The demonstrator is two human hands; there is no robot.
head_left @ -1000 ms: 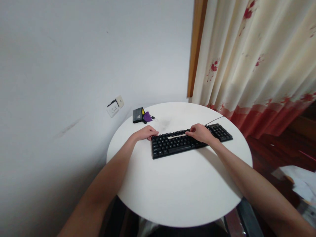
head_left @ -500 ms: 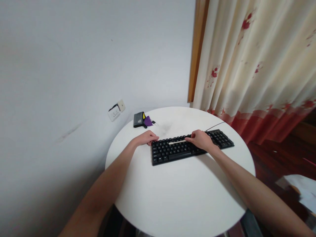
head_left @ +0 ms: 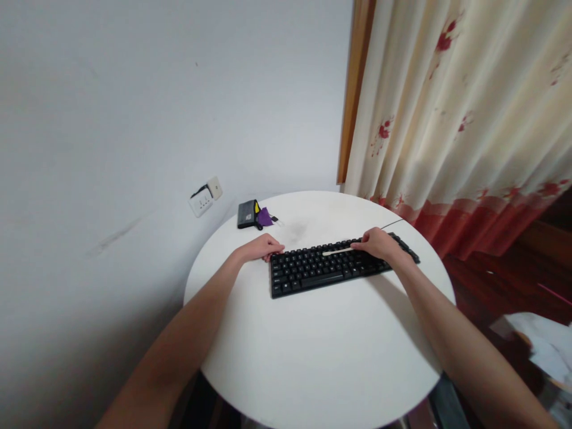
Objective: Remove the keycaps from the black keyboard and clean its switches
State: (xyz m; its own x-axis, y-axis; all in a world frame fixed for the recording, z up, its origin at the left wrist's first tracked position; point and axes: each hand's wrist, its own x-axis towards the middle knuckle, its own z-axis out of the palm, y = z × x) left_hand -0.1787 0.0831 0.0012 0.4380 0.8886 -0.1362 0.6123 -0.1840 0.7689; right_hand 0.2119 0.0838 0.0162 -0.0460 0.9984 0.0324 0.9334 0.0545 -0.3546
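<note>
A black computer keyboard (head_left: 313,271) lies at a slight slant on the round white table (head_left: 322,345). My left hand (head_left: 263,246) is closed at its far left corner, thumb and fingers pinching the edge. Over the keys right of the middle, my right hand (head_left: 376,243) pinches a thin white stick (head_left: 336,252). The stick points left and lies low over the upper key rows; I cannot tell whether its tip touches them. The right hand and wrist hide part of the keyboard's right side.
At the table's back left lies a small dark pouch (head_left: 248,214) with purple cloth (head_left: 265,217) sticking out. The keyboard's cable (head_left: 393,223) runs off behind the right hand. A wall socket (head_left: 201,202) is at left, a flowered curtain (head_left: 415,119) at right.
My right hand has moved to the right along the keyboard, taking the white stick with it. My left hand stays at the corner. The whole view has shifted slightly.
</note>
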